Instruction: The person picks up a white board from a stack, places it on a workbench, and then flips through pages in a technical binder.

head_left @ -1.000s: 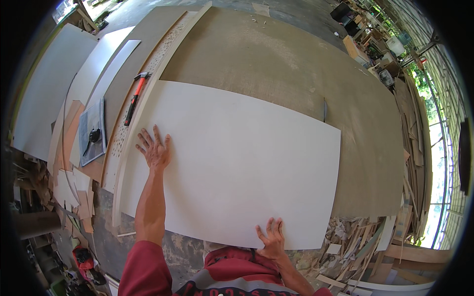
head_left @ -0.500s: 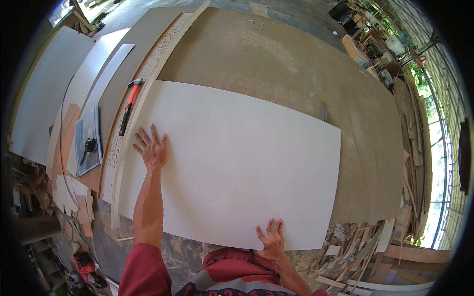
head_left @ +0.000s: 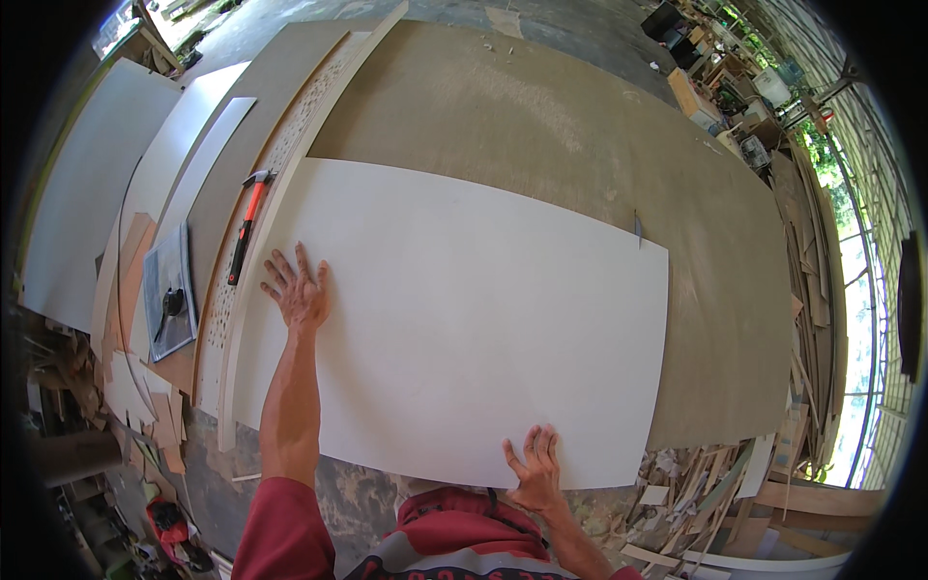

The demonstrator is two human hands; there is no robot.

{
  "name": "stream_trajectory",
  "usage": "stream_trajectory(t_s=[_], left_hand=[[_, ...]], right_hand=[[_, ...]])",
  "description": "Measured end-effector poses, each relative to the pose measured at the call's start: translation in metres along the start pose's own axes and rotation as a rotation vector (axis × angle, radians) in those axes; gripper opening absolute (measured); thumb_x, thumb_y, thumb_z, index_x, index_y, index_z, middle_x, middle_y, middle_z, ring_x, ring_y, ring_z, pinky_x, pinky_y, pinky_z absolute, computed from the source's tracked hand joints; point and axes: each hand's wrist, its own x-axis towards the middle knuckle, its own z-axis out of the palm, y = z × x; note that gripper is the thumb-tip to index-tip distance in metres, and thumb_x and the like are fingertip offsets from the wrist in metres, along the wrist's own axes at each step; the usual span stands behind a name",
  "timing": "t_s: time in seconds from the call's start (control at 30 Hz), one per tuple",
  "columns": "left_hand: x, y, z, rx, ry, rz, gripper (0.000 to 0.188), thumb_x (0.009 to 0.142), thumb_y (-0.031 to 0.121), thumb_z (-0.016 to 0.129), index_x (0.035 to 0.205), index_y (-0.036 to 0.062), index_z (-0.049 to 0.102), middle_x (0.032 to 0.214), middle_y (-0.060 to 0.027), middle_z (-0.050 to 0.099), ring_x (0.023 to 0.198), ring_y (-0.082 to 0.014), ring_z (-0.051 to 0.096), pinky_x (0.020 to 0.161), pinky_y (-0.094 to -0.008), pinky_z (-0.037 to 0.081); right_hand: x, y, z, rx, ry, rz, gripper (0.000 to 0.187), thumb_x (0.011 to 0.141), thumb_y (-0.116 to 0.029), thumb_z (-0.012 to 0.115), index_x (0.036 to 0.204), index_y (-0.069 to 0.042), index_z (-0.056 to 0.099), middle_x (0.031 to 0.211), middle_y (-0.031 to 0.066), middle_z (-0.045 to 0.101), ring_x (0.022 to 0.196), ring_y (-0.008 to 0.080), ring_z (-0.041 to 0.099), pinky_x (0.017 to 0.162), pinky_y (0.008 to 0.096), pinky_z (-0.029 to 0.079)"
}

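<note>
A large white board (head_left: 464, 309) lies flat in front of me on a wide brown sheet (head_left: 677, 174). My left hand (head_left: 302, 295) rests palm down near the board's left edge, with its fingers spread. At the near edge, toward the right, my right hand (head_left: 535, 472) lies on the board with fingers and thumb apart. A long pale wooden strip (head_left: 333, 97) runs along the board's left edge. Left of the strip, a hammer (head_left: 246, 230) with an orange and black handle lies on a perforated strip (head_left: 300, 106). A thin grey pointed thing (head_left: 637, 228) touches the board's far edge.
Farther left are a narrow white strip (head_left: 208, 150), a clear plastic-covered item (head_left: 170, 290) with a small black object (head_left: 172, 302) on it, and another pale panel (head_left: 92, 184). Wood scraps (head_left: 691, 493) pile up at the lower right. Brown boards (head_left: 807, 251) stand along the right.
The white board and wooden strip have slid slightly away from me over the brown sheet, hands still on the board. In the picture, the hammer and left-side items sit a little nearer.
</note>
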Motion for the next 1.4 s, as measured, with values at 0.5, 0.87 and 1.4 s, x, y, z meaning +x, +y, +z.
stream_trajectory(t_s=[0.5,0.87,1.4], left_hand=[[0.047,0.028,0.002,-0.006,0.009,0.010,0.068,0.096,0.060,0.023,0.152,0.0239,0.012,0.158,-0.0154,0.002,0.145,-0.0376,-0.004,0.114,-0.0568,-0.003],[0.083,0.052,0.007,0.037,0.014,0.002,0.067,0.096,0.061,0.021,0.152,0.0249,0.013,0.158,-0.0150,0.002,0.145,-0.0370,-0.003,0.114,-0.0574,-0.004],[0.049,0.059,-0.014,-0.025,-0.125,0.421,0.088,0.085,0.070,0.045,0.152,0.0208,0.015,0.158,-0.0182,0.002,0.144,-0.0402,-0.003,0.109,-0.0659,0.000]], right_hand=[[0.041,0.016,-0.021,0.019,0.012,0.019,0.087,0.053,-0.014,0.072,0.137,-0.014,0.049,0.140,0.0389,0.030,0.133,0.0600,0.019,0.106,0.0684,0.018],[0.075,0.032,-0.031,-0.031,0.010,0.045,0.092,0.047,-0.016,0.074,0.136,-0.017,0.050,0.144,0.0360,0.027,0.135,0.0567,0.017,0.109,0.0642,0.017],[0.096,0.050,-0.036,-0.170,-0.057,0.026,0.103,0.055,-0.022,0.080,0.146,-0.017,0.033,0.145,0.0356,0.023,0.136,0.0556,0.018,0.110,0.0637,0.017]])
